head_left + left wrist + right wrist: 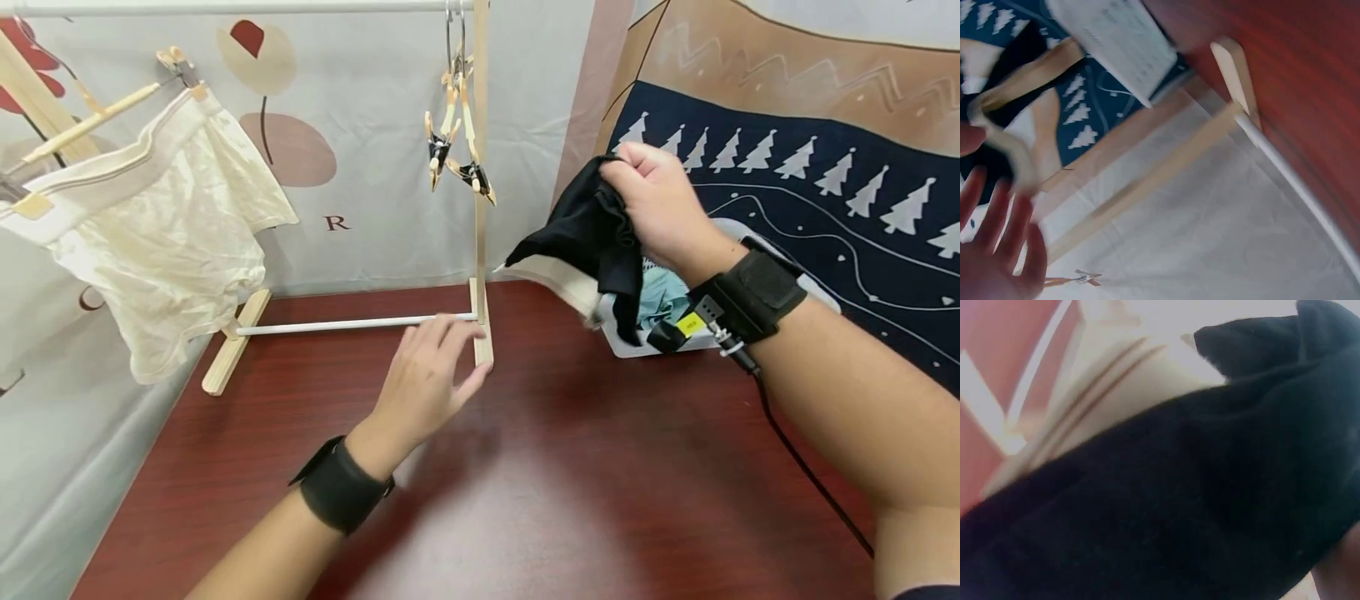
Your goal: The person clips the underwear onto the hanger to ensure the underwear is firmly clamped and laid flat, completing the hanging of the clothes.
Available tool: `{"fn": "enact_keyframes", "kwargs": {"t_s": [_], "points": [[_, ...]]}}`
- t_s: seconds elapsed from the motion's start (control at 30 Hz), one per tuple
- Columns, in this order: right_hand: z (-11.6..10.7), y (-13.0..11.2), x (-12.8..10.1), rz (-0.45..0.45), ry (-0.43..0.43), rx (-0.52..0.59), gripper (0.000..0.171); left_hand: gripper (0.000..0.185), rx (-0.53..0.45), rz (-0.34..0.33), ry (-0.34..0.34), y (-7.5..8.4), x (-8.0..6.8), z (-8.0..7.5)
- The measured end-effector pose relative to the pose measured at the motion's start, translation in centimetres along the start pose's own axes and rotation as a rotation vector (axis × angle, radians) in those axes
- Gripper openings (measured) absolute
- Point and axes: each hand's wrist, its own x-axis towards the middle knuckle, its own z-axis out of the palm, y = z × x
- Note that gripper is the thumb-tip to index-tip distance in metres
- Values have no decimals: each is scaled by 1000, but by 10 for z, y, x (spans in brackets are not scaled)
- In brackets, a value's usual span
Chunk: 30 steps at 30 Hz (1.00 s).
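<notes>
My right hand (663,196) grips a bunched pair of black underpants (585,221) with a cream waistband (555,279), held up in front of a white basket. Close up, the black cloth (1179,487) fills most of the right wrist view, and the striped inside of the waistband (1104,387) shows above it. My left hand (420,379) is over the table with its fingers spread, holding nothing, near the foot of the rack's right post. In the left wrist view the left hand (1004,250) overlaps the lower part of the underpants.
The white basket (626,346) holds teal cloth (660,296). A wooden rack post (481,242) stands mid-table, with clip hangers (457,108) beside it under the top rail (225,8). Cream shorts (165,208) hang clipped at left. A white bar (352,323) runs low across the rack.
</notes>
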Motion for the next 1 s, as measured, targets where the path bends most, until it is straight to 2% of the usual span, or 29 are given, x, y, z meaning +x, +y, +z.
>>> {"fn": "enact_keyframes", "kwargs": {"t_s": [0.1, 0.2, 0.33, 0.43, 0.57, 0.63, 0.77, 0.9, 0.97, 1.0], "points": [[19, -1, -14, 57, -70, 116, 39, 58, 11, 24, 132, -6, 8, 6], [34, 2, -25, 88, -132, 134, 39, 66, -91, -23, 175, -11, 12, 6], [44, 13, -37, 126, -181, 116, 39, 61, -385, -165, 72, -12, 11, 1], [46, 30, -42, 173, -193, 83, 39, 50, -529, -219, -16, -9, 4, -6], [47, 64, -48, 252, -189, -13, 40, 44, -591, -228, -76, -4, -5, -15], [48, 84, -53, 298, -201, -62, 41, 45, -644, -253, -102, 0, -7, -19], [54, 120, -64, 394, -267, -131, 42, 46, -790, -382, -192, 10, -3, -29], [65, 143, -76, 473, -379, -244, 38, 38, -868, -530, -298, 15, 5, -37], [68, 146, -79, 444, -417, -372, 32, 27, -885, -576, -339, 15, 8, -39], [69, 144, -81, 407, -406, -430, 28, 22, -884, -595, -352, 14, 9, -39]]}}
